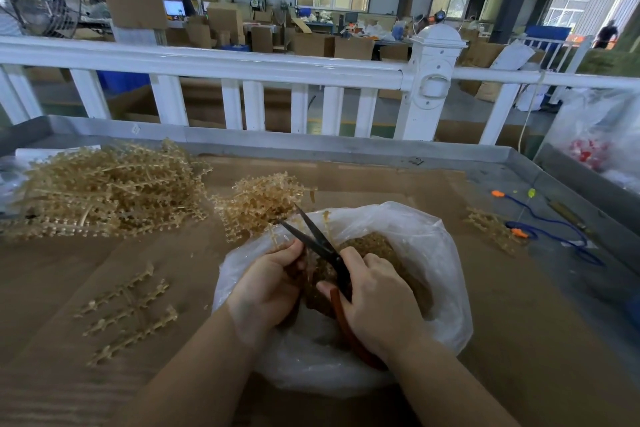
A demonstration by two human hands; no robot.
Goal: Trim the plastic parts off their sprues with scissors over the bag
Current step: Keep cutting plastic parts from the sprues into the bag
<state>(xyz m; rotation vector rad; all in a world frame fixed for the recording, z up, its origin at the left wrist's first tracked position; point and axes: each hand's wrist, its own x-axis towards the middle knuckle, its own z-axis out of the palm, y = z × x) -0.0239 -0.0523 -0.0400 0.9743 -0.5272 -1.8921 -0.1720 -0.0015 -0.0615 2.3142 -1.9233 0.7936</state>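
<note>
A clear plastic bag [429, 246] lies open on the cardboard-covered table, filled with small tan cut parts [377, 243]. Over its mouth my right hand [377, 302] grips red-handled scissors [320, 244], blades apart and pointing up-left. My left hand [266, 284] holds a tan sprue [277, 236] against the blades; most of that sprue is hidden by my fingers. A large pile of tan sprues [104, 191] sits at the far left, and a smaller pile [259, 204] lies just behind the bag.
Loose sprues [128, 308] lie at the near left, and another sprue [491, 227] at the right beside a blue cord with orange clips [550, 229]. A white railing [242, 66] runs behind the table's metal rim [311, 142]. Another clear bag [602, 135] hangs at far right.
</note>
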